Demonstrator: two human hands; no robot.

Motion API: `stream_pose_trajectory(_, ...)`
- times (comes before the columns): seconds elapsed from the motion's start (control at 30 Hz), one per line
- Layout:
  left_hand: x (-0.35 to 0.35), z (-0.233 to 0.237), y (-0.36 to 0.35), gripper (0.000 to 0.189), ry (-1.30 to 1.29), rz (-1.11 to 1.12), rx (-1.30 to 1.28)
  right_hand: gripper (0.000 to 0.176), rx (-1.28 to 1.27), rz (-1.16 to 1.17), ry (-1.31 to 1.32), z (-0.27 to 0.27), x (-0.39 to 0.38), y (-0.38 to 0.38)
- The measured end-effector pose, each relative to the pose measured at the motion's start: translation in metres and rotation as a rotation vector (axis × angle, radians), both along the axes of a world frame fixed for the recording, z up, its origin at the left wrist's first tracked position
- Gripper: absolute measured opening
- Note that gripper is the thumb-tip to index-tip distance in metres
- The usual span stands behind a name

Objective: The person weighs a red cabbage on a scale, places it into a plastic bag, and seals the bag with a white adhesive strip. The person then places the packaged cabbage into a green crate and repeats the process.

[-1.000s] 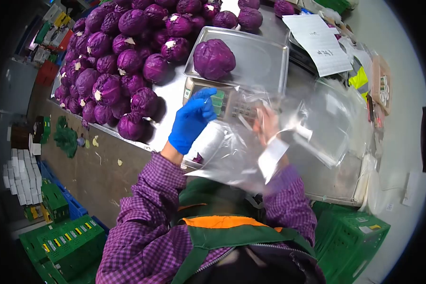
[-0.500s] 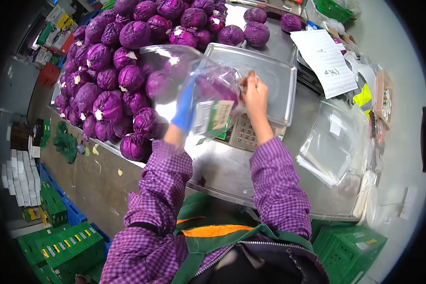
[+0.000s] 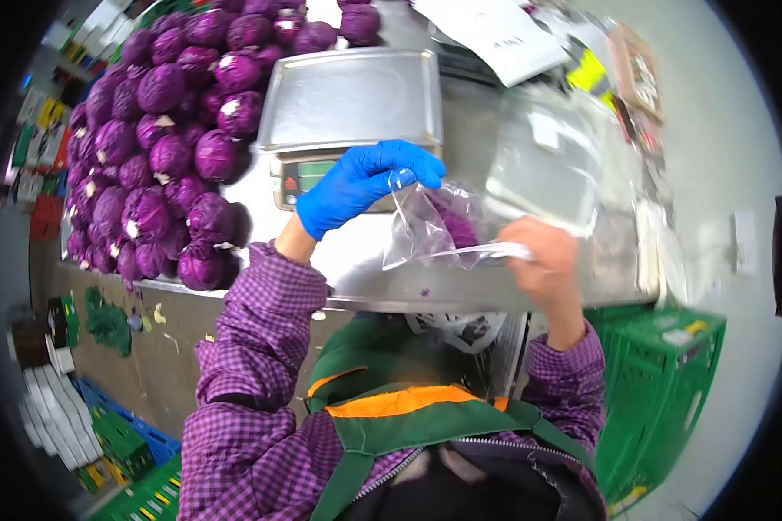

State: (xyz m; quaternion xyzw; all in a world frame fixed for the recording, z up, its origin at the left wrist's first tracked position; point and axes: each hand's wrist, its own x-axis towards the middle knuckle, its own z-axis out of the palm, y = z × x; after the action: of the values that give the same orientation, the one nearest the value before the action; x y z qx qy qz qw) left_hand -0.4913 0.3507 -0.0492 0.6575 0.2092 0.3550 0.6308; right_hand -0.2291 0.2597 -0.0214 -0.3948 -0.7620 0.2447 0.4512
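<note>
My left hand (image 3: 361, 182), in a blue glove, is closed on the gathered plastic of a clear bag (image 3: 413, 230). Inside that bag a red cabbage (image 3: 454, 219) shows purple, partly hidden by folds and glare. My bare right hand (image 3: 543, 260) is blurred and closed around the end of a thin white strip (image 3: 487, 250), which stretches across the bag's front. Bag and hands are over the front edge of the steel table (image 3: 356, 269). Just behind my left hand stands a weighing scale (image 3: 352, 100) with a bare metal platform; the glove covers part of its display panel.
A big heap of red cabbages (image 3: 148, 156) fills the table's left side. A stack of flat clear bags (image 3: 543, 165) lies to the right, below a written sheet (image 3: 495, 35). Green crates (image 3: 660, 373) stand at the lower right. A shallow box (image 3: 639, 69) is at the back right.
The bagged cabbage has moved from over the scale to the table's front edge. My right hand has shifted right and now grips a white strip. The view has turned rightward.
</note>
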Motion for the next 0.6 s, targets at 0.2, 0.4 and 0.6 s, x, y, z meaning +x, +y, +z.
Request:
stream_pose_trajectory(0.2,0.061,-0.033,-0.083,0.020,0.127,-0.267,0.062,0.042,-0.327,0.021,-0.256,-0.015,0.043,-0.104)
stream_pose_trajectory(0.4,0.105,-0.048,-0.179,0.054,-0.159,0.053,-0.233,0.044,-0.684,-0.609,-0.125,-0.097,0.039,-0.165)
stream_pose_trajectory(0.6,0.106,-0.109,-0.244,0.080,0.210,0.586,-0.365,0.014,-0.662,-0.652,0.216,-0.094,0.030,-0.205)
